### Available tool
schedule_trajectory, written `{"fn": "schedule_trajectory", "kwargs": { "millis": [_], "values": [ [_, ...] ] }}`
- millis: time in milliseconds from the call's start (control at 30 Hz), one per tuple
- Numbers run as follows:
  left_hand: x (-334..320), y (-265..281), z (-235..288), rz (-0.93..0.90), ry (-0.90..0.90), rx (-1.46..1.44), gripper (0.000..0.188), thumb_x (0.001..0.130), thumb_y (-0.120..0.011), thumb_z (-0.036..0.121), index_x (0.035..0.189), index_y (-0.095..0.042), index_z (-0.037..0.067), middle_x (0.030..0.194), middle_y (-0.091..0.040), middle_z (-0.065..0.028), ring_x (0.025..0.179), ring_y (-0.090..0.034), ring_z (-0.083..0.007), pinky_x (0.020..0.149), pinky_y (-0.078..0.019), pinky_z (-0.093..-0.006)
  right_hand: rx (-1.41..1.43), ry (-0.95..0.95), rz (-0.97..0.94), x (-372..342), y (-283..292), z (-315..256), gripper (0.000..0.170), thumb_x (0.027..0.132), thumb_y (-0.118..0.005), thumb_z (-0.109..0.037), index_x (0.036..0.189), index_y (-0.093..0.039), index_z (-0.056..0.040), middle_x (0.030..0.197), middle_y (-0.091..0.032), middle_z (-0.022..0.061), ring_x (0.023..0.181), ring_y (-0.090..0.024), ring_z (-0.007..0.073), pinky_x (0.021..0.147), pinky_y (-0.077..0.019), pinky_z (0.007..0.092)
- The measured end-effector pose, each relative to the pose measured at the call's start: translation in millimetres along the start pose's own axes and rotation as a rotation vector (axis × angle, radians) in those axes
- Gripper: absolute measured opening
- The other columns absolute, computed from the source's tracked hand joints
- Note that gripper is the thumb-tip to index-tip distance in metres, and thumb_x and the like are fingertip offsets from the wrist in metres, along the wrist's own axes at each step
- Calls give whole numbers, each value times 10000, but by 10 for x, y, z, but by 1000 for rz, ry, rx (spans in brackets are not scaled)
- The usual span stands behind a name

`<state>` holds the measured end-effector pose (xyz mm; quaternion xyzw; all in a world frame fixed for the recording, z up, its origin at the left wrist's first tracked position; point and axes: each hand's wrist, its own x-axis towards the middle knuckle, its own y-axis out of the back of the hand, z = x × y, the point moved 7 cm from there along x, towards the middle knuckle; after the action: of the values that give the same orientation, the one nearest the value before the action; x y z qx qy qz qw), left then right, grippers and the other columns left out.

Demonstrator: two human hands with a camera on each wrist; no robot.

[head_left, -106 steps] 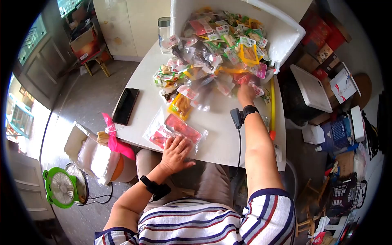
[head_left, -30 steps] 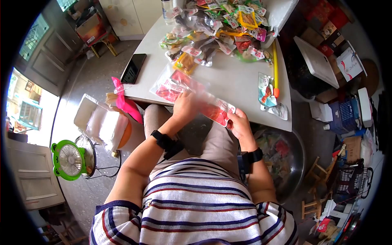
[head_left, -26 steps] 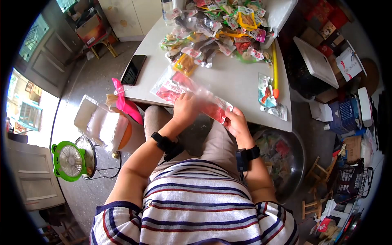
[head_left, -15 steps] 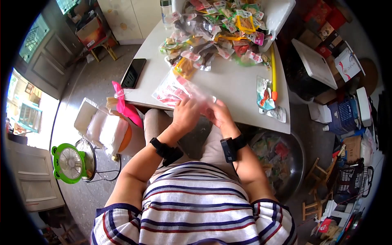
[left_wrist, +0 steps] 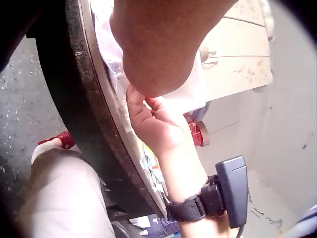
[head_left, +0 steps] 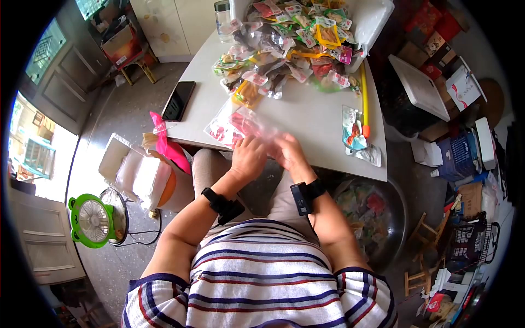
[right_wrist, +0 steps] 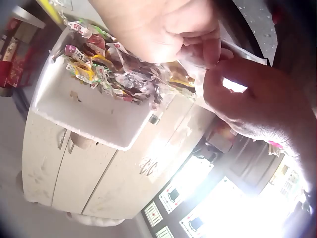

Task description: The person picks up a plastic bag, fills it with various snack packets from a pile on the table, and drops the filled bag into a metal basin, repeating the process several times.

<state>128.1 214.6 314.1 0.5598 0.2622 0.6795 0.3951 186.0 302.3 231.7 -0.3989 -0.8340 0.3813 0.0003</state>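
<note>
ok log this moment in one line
left hand: holds clear bag; right hand: holds same bag; red packets: inside bag; phone: on table; snack packets: heaped beyond

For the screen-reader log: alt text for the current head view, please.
A person's left hand and right hand pinch a clear bag with red contents at the near edge of a pale table. Beyond is a colourful packet heap by a white box; a phone lies left, a yellow stick right.
</note>
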Motion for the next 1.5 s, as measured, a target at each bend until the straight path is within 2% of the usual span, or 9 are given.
{"fn": "schedule_trajectory", "kwargs": {
  "millis": [367,467,567,767,967,1100,1167,1333,1500],
  "values": [
    [-251,-42,-33,39,-41,120,414,593,-598,154,987,-490,88,1055,-450,-99,1034,-402,-294,882,-298,-432,-153,-50,-65,-44,-26,-99,207,747,-452,-26,953,-459,-27,914,-533,107,784,-548,214,640,-464,349],
    [-262,-30,-76,59,-80,128,340,625,-543,127,960,-509,79,1048,-457,-103,1033,-405,-293,882,-300,-433,-1011,231,281,150,269,-314,257,727,-450,-22,983,-454,1,950,-517,165,841,-522,280,708,-431,363],
    [-211,55,-90,42,-92,76,296,645,-488,109,936,-520,65,1032,-466,-113,1032,-409,-290,873,-306,-429,-1433,910,206,-103,-30,-631,303,697,-451,-15,999,-448,19,949,-491,213,893,-469,340,772,-390,361],
    [55,381,-186,69,-49,-37,246,687,-461,71,924,-523,50,989,-492,-109,997,-440,-287,851,-332,-387,-1456,1102,-138,-356,-411,-624,238,689,-437,-1,923,-479,10,871,-491,215,863,-455,360,756,-379,389],
    [385,832,-317,155,-32,-405,119,747,-469,28,850,-517,-10,838,-542,-152,818,-512,-314,712,-410,-355,-1563,1144,-45,-436,-661,-979,63,728,-445,-66,711,-477,-15,704,-487,169,712,-456,360,637,-374,420],
    [508,921,-489,-5,288,-719,168,815,-483,111,934,-543,8,689,-530,-53,608,-477,-95,561,-400,-221,-1428,1146,-152,-761,-928,-1447,105,754,-478,-60,829,-507,7,777,-517,157,747,-494,313,654,-397,346],
    [551,982,-414,-127,332,-828,193,837,-460,107,980,-527,-3,848,-536,-23,808,-469,-80,732,-377,-209,-1333,1060,-165,-931,-983,-1617,117,764,-494,-82,833,-509,11,780,-522,149,744,-504,293,648,-400,320],
    [456,904,-116,-265,392,-1070,214,851,-430,139,973,-531,-5,862,-539,-23,814,-473,-91,736,-377,-216,-1280,665,-201,-1177,-817,-1664,113,767,-506,-94,774,-518,18,696,-528,87,665,-501,164,617,-396,264],
    [409,815,137,-343,331,-1132,201,857,-414,122,972,-518,-7,834,-552,-37,767,-492,-97,689,-402,-217,-1367,726,-164,-1332,-629,-1597,109,766,-502,-92,779,-517,15,700,-524,94,665,-498,186,611,-395,269]
  ]
}}
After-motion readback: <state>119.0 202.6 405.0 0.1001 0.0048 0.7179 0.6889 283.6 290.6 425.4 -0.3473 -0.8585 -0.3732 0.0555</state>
